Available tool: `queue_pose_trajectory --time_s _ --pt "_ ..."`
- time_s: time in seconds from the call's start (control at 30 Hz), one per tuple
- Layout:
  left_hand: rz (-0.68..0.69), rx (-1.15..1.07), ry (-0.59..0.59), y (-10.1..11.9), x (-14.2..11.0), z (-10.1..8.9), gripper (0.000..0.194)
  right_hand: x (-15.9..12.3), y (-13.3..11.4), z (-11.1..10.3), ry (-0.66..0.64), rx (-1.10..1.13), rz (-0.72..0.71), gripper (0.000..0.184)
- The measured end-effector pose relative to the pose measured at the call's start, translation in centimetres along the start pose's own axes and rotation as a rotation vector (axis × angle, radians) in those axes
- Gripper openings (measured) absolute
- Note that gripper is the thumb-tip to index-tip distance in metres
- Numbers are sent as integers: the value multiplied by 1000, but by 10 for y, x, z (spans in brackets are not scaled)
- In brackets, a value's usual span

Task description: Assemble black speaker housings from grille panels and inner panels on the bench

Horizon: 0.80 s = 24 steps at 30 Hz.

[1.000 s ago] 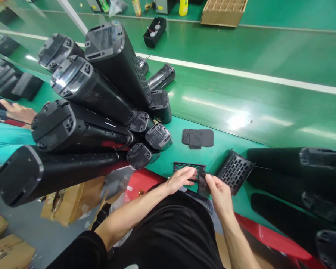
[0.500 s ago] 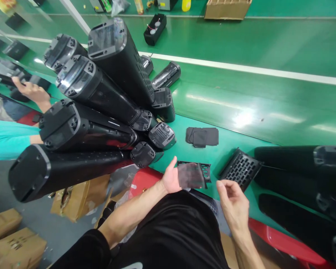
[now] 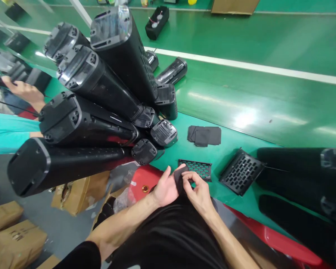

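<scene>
A thin black sheet (image 3: 180, 180) lies across the fingers of my left hand (image 3: 167, 189), which is turned palm up and open with the thumb apart. My right hand (image 3: 197, 191) is closed in a pinch at the sheet's right edge; its fingertips partly cover that edge. Just beyond my hands, a black slotted grille (image 3: 200, 170) rests on the green table, its left part partly hidden by my fingers. Farther right sits a second slotted grille (image 3: 242, 172), tilted. Several similar black sheets (image 3: 208, 135) overlap in a flat pile beyond the hands.
Several long black speaker-like housings (image 3: 112, 82) crowd the left side, with more dark housings (image 3: 291, 168) at the right. A green conveyor-like surface (image 3: 240, 93) runs behind the table. At far left is another person's hand (image 3: 28, 93). Cardboard boxes (image 3: 16, 243) stand on the floor.
My right hand has moved left to the sheet and now pinches its edge. The sheet has turned from lying broad to showing narrower. My left hand has shifted slightly left and down.
</scene>
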<state>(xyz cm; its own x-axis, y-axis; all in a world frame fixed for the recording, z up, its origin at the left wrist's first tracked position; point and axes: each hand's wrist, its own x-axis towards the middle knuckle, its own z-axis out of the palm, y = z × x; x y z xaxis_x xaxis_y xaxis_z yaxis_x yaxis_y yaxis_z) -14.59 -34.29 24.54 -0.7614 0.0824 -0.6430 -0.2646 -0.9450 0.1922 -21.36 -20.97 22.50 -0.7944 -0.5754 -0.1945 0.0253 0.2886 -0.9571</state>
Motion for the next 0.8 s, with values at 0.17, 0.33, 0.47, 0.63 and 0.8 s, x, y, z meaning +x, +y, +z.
queue_pose_trajectory --time_s 0.17,0.33,0.47,0.63,0.8 --pt "89 92 4 -16 5 1 84 5 2 -5 -47 40 13 14" --pt "43 100 -3 -15 12 0 92 6 12 1 -29 -29 -40 16" --pt "61 51 70 -7 5 -3 90 2 14 7 -119 -15 -96 20" --pt "100 83 56 -11 -2 -5 89 3 15 12 -118 -3 -140 14" --pt "140 210 73 -21 7 -3 84 3 22 7 -50 -39 -72 14"
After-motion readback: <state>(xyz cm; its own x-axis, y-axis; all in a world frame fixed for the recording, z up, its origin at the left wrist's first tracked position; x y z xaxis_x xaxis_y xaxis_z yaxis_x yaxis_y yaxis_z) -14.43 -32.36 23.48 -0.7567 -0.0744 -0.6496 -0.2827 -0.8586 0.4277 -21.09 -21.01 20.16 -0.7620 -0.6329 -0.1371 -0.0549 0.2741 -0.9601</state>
